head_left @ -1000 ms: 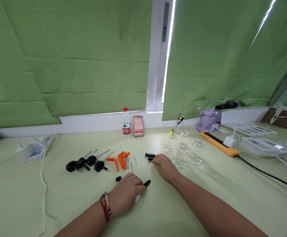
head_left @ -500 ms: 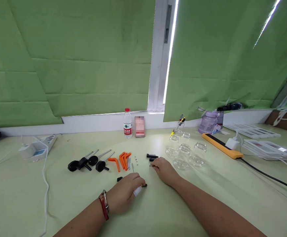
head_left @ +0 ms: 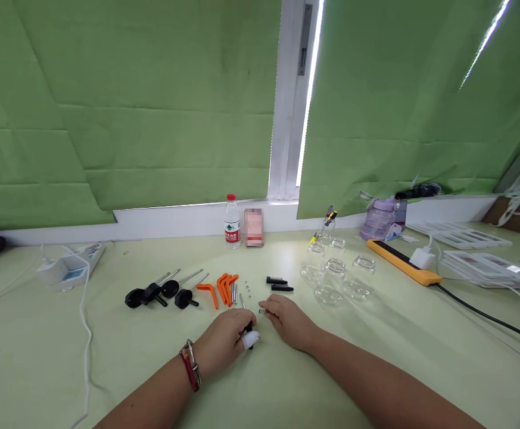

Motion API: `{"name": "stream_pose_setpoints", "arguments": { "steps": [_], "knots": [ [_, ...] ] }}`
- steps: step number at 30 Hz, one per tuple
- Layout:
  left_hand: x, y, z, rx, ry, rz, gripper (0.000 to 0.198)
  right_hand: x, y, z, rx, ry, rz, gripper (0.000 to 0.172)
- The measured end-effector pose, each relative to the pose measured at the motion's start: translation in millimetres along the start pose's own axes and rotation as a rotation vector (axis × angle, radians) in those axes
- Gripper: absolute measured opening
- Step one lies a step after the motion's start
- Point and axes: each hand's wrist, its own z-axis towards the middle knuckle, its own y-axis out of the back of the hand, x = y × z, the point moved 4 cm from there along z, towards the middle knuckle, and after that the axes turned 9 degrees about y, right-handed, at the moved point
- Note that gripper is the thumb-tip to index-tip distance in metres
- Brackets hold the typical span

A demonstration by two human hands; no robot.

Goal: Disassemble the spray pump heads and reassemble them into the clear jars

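My left hand [head_left: 224, 344], with a red bracelet at the wrist and a white wrap on one fingertip, is closed around a small black part [head_left: 249, 329] on the pale green table [head_left: 63, 357]. My right hand [head_left: 287, 320] lies just to its right and pinches a small metal spring [head_left: 262, 311] at its fingertips. The two hands nearly touch. Behind them lie thin metal pins [head_left: 240, 300] and tiny screws [head_left: 247, 291], and further right two black ribbed parts [head_left: 279, 283].
Black knobs with metal shafts [head_left: 161, 293] and orange angled pieces [head_left: 220, 289] lie to the left. Clear glass jars [head_left: 333, 275] stand to the right. A water bottle [head_left: 232, 222], power strip [head_left: 69, 266], yellow-edged bar [head_left: 401, 261] and black cable [head_left: 487, 317] are further off.
My right hand has drawn back from the black ribbed parts toward my left hand, bringing a small spring. My left hand has turned the black part more upright.
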Motion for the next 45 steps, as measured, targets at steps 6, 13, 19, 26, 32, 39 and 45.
{"name": "stream_pose_setpoints", "arguments": {
  "steps": [6,13,19,26,32,39,45],
  "knots": [
    [-1,-0.2,-1,0.012,0.01,-0.002,0.012,7,4,0,0.012,0.04,0.101,0.036],
    [1,-5.1,-1,0.018,0.031,0.024,0.013,2,8,-1,-0.055,-0.034,0.187,0.025],
    [1,-6.6,1,0.023,-0.001,-0.051,0.009,-1,12,-4,-0.065,-0.073,0.238,0.024],
    [2,-7.8,0,0.079,0.07,-0.2,0.011,-3,12,-9,-0.078,-0.068,0.237,0.022],
    [2,-8.3,0,0.085,0.071,-0.2,0.01,-4,13,-10,-0.067,-0.068,0.238,0.023],
    [0,-5.7,1,0.07,0.056,-0.165,0.011,-2,13,-9,-0.072,-0.056,0.231,0.021],
    [2,-7.8,1,0.092,0.063,-0.152,0.012,-3,12,-10,-0.104,-0.05,0.213,0.018]
  ]
}}
